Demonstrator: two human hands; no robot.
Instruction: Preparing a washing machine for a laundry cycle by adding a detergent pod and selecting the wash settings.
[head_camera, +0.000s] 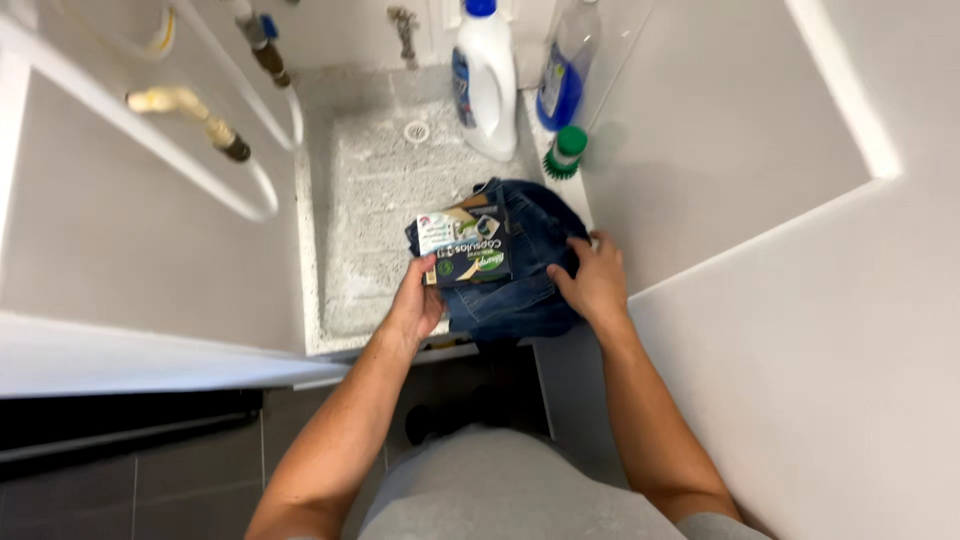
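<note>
Jeans lie bunched in the stone sink, under both hands. Left hand grips a dark packet; right hand presses spread on the denim. Beyond them stand a white bottle, blue bottle and green brush.

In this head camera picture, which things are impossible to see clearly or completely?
- Lower part of the pouch: covered by the left hand.
- Jeans: one folded bundle; the right hand and the pouch hide part of it.
- White bottle and clear bottle with blue liquid: tops cut by the upper edge.
- Green brush: bristles too small to judge.
- Tap: blurred, partly cut off.
</note>
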